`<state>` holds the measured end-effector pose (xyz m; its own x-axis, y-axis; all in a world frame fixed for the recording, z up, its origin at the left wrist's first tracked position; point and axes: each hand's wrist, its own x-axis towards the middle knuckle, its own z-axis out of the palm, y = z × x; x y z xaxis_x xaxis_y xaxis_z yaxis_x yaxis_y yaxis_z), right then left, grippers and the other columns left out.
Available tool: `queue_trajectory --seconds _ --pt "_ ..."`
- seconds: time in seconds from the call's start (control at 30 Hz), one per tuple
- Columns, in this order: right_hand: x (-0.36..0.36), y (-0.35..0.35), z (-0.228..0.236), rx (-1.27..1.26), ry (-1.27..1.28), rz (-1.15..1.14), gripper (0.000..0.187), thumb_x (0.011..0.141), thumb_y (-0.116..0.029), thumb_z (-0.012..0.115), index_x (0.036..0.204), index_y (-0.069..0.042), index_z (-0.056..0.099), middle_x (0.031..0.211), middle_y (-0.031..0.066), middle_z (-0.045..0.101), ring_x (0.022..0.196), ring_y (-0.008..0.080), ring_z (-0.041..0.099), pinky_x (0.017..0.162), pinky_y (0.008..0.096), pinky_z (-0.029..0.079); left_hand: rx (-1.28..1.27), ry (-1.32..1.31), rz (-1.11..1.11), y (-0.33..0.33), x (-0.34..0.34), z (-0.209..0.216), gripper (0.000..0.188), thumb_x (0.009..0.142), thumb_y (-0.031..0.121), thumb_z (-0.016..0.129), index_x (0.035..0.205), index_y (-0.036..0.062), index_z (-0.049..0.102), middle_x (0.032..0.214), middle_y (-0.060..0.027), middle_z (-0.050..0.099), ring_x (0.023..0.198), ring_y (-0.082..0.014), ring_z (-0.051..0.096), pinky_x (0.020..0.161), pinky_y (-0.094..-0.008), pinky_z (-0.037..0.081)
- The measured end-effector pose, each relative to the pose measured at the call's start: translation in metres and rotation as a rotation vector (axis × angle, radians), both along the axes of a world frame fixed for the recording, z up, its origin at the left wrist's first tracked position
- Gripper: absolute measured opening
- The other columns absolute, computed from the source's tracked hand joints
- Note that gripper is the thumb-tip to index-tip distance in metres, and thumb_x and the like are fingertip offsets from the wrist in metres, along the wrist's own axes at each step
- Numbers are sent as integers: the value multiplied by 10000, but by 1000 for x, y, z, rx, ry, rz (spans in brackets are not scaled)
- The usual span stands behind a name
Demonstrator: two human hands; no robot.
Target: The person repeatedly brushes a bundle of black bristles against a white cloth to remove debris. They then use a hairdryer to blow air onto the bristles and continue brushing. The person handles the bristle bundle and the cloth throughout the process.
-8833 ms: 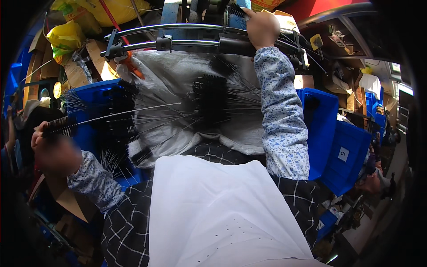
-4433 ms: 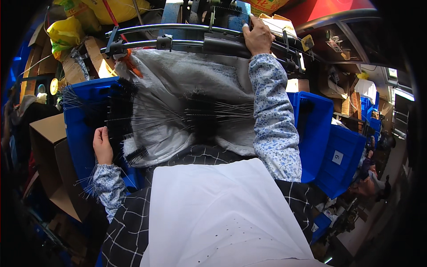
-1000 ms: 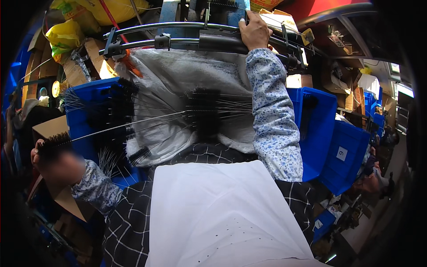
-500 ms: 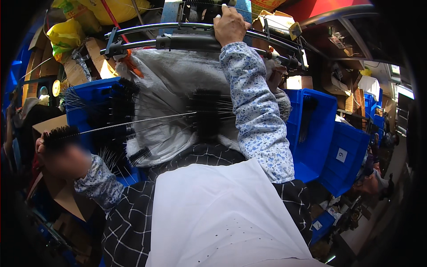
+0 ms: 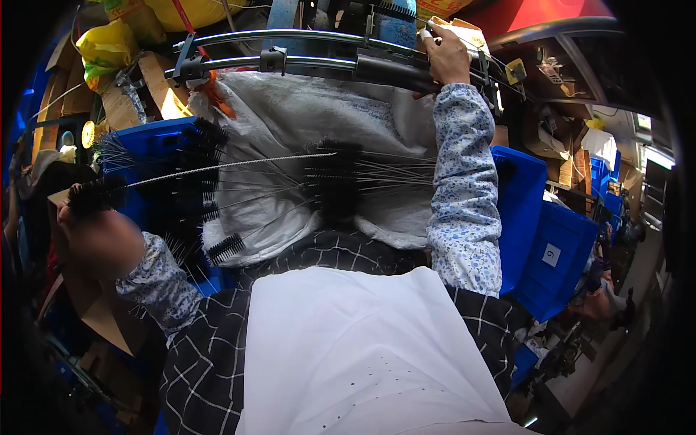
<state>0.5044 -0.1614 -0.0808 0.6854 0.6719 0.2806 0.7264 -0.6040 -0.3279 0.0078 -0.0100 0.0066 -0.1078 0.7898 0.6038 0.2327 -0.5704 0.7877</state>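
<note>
My left hand (image 5: 106,243), partly blurred, is out at the far left, its fingers closed at a brush's black bristle head (image 5: 98,196). From that head a twisted wire stem (image 5: 232,165) runs right, its tip free above my lap. My right hand (image 5: 447,58) reaches up to the metal rails (image 5: 312,63) of a frame and is closed at the right end of a black sliding sleeve (image 5: 391,72); the fingers' undersides are hidden. Across my lap, on a white woven sack (image 5: 275,109), lie several more black wire brushes (image 5: 337,174).
Blue bins stand at both sides, one holding brushes (image 5: 199,145) on the left and one numbered bin (image 5: 554,254) on the right. An open cardboard box (image 5: 101,312) is beside my left arm. Yellow bags (image 5: 105,47) sit at the back left. A blue machine part (image 5: 395,32) is behind the rails.
My right hand has moved right along the rails, and the black sleeve has slid right with it. My left hand keeps the brush at the left; its stem has tilted up slightly.
</note>
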Motion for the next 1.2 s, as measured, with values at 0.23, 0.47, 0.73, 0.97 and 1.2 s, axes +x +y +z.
queue_trajectory --seconds 0.23,0.47,0.73,0.97,1.2 --pt "42 -10 22 -331 -48 68 295 837 -332 413 1042 -185 566 996 66 582 939 253 534 815 373 397 -300 -573 -521 -7 74 -2 119 858 137 475 901 34 513 840 -23 531 761 -78 522 669 -189 449" --pt "-54 -84 94 -232 692 419 311 839 -280 470 1041 -61 558 908 169 592 847 300 563 732 346 444 -512 -479 -618 -42 124 -16 154 869 177 463 940 41 478 839 -24 531 717 -63 511 644 -183 439" --pt "-179 -27 74 -92 874 764 278 864 -187 436 1056 12 468 797 163 565 689 256 534 653 331 416 -564 -121 -867 -90 152 -44 270 898 267 359 997 17 387 892 -81 523 705 -119 555 638 -213 455" --pt "-43 8 6 85 -282 96 229 789 -217 500 990 -168 598 787 54 601 724 245 538 672 357 435 -458 773 -280 4 8 -118 272 876 273 448 905 7 498 805 -19 490 695 -79 432 636 -206 362" --pt "-30 21 -4 26 -293 100 252 793 -251 487 1013 -185 591 831 54 604 768 274 530 719 372 416 -763 664 -327 -11 2 -107 249 852 254 504 805 10 517 686 16 465 652 -57 394 586 -186 329"
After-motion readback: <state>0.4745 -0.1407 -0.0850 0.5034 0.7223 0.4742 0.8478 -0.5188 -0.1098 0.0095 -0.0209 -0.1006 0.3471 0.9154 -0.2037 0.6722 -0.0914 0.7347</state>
